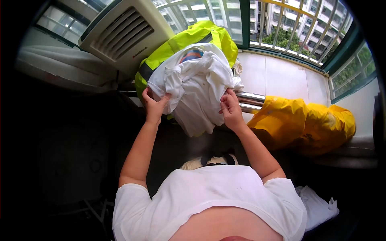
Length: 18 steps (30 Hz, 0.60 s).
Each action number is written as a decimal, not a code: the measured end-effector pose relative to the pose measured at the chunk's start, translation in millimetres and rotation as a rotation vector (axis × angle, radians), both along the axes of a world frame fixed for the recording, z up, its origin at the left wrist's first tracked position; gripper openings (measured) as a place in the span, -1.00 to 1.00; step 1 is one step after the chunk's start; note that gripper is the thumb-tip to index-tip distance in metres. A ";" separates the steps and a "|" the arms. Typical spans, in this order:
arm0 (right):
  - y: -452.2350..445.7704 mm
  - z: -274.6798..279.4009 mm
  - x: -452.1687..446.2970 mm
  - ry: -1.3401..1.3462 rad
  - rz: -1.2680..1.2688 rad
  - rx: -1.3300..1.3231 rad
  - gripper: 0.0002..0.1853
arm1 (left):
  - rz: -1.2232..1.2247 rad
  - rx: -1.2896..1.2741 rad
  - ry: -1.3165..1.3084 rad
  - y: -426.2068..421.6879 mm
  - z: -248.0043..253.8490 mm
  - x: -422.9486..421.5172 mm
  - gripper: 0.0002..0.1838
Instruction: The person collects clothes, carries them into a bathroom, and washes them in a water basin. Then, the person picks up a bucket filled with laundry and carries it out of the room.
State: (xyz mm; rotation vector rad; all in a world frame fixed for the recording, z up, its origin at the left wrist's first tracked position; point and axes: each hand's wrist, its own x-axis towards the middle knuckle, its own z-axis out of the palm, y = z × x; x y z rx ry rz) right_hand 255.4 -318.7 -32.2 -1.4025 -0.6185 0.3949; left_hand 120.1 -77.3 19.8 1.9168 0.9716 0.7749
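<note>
A crumpled white garment, seemingly a shirt (197,96), lies draped over a neon-yellow hi-vis jacket (161,56) by the window. A patch with orange and blue stripes (191,55) shows near the top of the white cloth. At its left edge, my left hand (155,105) grips the fabric between thumb and fingers. My right hand (231,108) pinches the opposite edge, with its fingers curled in. The lower end of the shirt hangs down between both hands.
Metal rails (251,100) run beneath the clothes, with a yellow waterproof garment (297,122) over them at the right. A beige vented unit (124,32) stands at upper left. Behind are a tiled sill (281,76) and barred windows. Another white cloth (315,207) lies at lower right.
</note>
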 end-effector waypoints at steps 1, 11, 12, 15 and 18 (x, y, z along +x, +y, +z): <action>0.1 1.3 -3.5 -0.034 -0.008 -0.038 -0.96 | 0.006 -0.048 -0.045 -6.2 -2.7 0.6 -0.04; 25.8 16.8 -51.0 -0.331 0.152 -0.055 -0.85 | -0.250 -0.662 -0.155 -71.8 -8.2 6.2 -0.46; 28.8 17.0 -56.8 -0.364 0.176 -0.056 -0.83 | -0.273 -0.724 -0.151 -81.0 -4.1 6.1 -0.46; 35.8 15.7 -74.7 -0.502 0.212 -0.033 -0.77 | -0.333 -0.726 -0.167 -95.8 9.7 11.7 -0.54; 38.1 17.2 -88.1 -0.609 0.218 0.001 -0.73 | -0.250 -0.737 -0.203 -85.9 0.3 5.7 -0.63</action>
